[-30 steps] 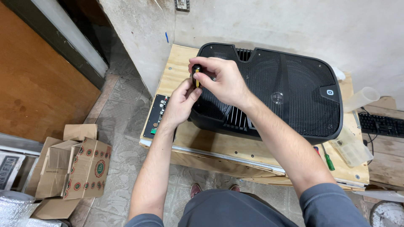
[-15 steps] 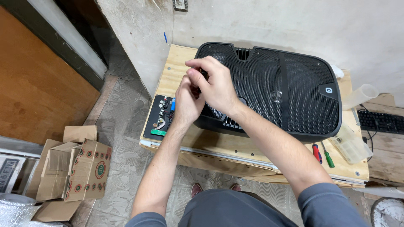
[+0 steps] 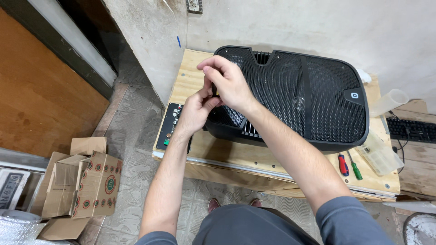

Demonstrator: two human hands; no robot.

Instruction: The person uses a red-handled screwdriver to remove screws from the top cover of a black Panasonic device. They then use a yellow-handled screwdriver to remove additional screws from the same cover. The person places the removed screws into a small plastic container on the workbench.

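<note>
A large black speaker (image 3: 313, 86) with a mesh grille lies face up on a plywood table (image 3: 227, 154). Both my hands meet at its left end. My right hand (image 3: 227, 84) is closed over a small yellow-handled tool (image 3: 217, 93), of which only a sliver shows. My left hand (image 3: 194, 111) reaches up from below, its fingers tucked under the right hand against the speaker's edge. What the left fingers grip is hidden.
A black panel with connectors (image 3: 170, 124) lies on the table's left edge. Red (image 3: 343, 164) and green (image 3: 355, 169) screwdrivers and a clear plastic box (image 3: 380, 156) lie at the right. Cardboard boxes (image 3: 81, 181) stand on the floor at the left. A keyboard (image 3: 413, 130) is at far right.
The yellow tool stood visible between my fingers before; now my right hand covers it. Both hands have drawn closer together at the speaker's left end.
</note>
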